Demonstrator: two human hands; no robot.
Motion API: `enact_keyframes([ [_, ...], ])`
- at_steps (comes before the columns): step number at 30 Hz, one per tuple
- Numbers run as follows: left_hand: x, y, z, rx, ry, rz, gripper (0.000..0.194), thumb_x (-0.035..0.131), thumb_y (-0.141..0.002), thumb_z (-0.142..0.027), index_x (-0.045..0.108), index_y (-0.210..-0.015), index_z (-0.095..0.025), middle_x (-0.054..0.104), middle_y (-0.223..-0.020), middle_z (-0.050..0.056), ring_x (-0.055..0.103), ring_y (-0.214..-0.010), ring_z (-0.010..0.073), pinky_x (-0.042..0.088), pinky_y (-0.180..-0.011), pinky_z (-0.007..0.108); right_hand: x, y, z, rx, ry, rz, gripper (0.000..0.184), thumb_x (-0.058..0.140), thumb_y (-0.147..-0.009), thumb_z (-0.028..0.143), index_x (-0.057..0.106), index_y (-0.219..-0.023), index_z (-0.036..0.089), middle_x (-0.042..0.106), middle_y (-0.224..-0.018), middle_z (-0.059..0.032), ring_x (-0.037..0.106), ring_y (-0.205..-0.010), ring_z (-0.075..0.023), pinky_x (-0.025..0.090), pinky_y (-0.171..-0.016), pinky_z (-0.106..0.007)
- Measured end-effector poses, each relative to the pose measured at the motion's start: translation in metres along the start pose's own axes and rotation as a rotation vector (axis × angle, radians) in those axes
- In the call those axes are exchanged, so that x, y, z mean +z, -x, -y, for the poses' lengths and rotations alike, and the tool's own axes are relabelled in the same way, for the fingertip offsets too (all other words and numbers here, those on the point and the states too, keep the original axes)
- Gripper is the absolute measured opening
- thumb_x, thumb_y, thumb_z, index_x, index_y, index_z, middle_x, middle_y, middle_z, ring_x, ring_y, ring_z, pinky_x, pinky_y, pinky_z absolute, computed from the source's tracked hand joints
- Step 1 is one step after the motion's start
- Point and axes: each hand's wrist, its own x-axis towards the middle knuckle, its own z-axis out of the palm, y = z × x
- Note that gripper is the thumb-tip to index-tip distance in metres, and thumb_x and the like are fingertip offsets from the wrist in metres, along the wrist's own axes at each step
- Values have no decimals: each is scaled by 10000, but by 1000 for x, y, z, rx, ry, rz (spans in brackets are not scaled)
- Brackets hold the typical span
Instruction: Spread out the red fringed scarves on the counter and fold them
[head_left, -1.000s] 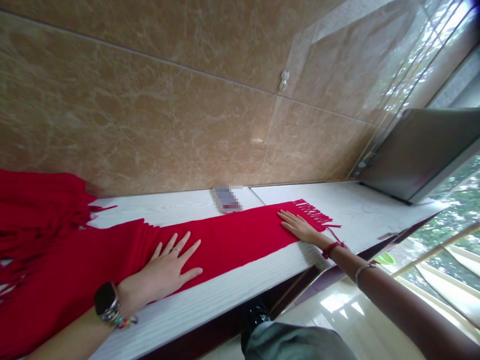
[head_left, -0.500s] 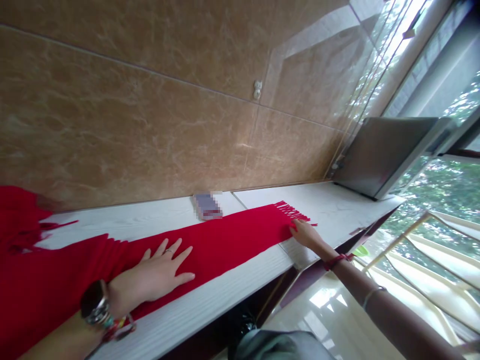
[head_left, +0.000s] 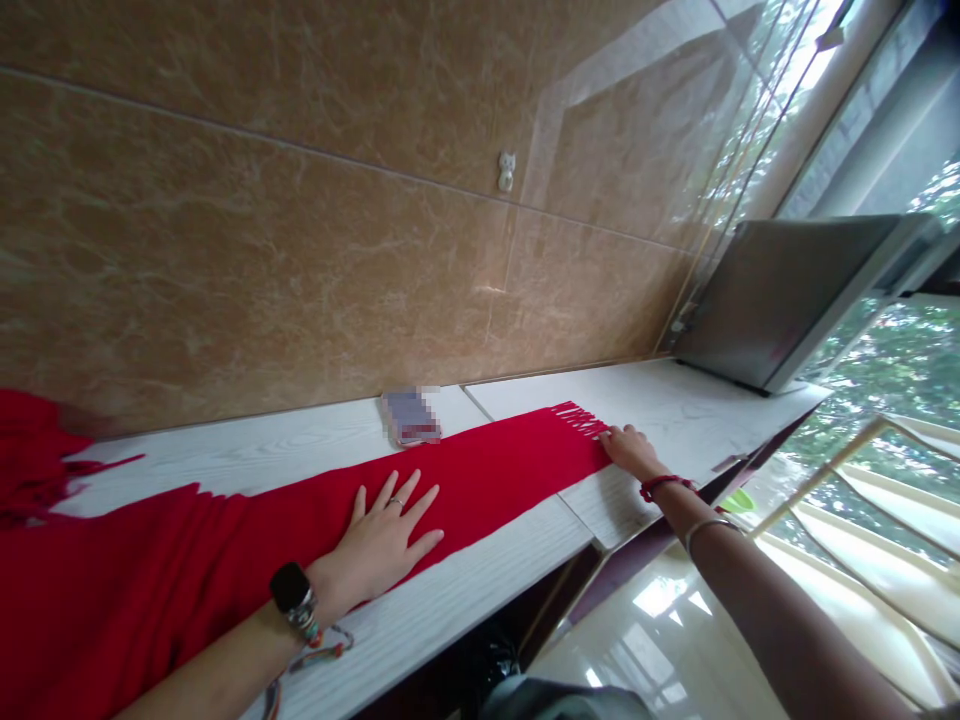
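Observation:
A long red scarf (head_left: 487, 478) lies stretched along a white wood-grain shelf (head_left: 675, 410), its fringed end (head_left: 579, 419) toward the right. My left hand (head_left: 386, 540) rests flat on the scarf's middle, fingers spread, a ring on one finger and a dark watch on the wrist. My right hand (head_left: 630, 448) sits at the fringed end with fingers curled down onto the tassels; whether it pinches them I cannot make out. A red cord and a thin bangle circle that wrist.
A small blurred packet (head_left: 410, 416) lies by the wall behind the scarf. A grey laptop-like slab (head_left: 780, 290) leans at the shelf's far right. More red cloth (head_left: 30, 450) bunches at the left. Brown marble wall behind; glossy floor below the shelf edge.
My left hand has slid to the right along the scarf. My right hand went from lying flat on the scarf to the fringe, then shifted slightly farther right.

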Motion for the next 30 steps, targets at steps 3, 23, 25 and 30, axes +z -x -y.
enact_keyframes([
  [3,-3,4,-1,10,-22,-2,581,287,-857,-560,247,-1370,-291,160,-1457,69,112,-1321,330,128,-1008,584,-13,5,21,80,-7,-109,377,308,-875,261,543,-1108,80,476,-1082,-240,470,-992,-345,391,-733,-455],
  [23,-37,149,69,-660,-158,84,865,485,-755,-497,17,-1410,-180,309,-1336,312,391,-1167,440,407,-794,461,-103,135,290,-1326,-486,-41,614,275,-874,542,280,-1372,182,199,-1446,-118,109,-1327,-267,174,-1033,-532],
  [25,-42,149,71,-599,-162,82,801,493,-758,-277,35,-1410,-201,435,-1254,275,528,-1055,370,433,-761,398,-105,135,292,-1338,-478,24,628,266,-874,547,263,-1378,171,212,-1439,-129,143,-1321,-259,192,-1035,-514],
  [30,-67,164,106,-487,52,-61,791,410,-688,-87,104,-1411,-189,604,-1084,130,623,-892,228,452,-755,293,-104,135,285,-1311,-493,114,631,277,-871,549,188,-1397,213,158,-1453,-110,139,-1320,-257,202,-1037,-503],
])
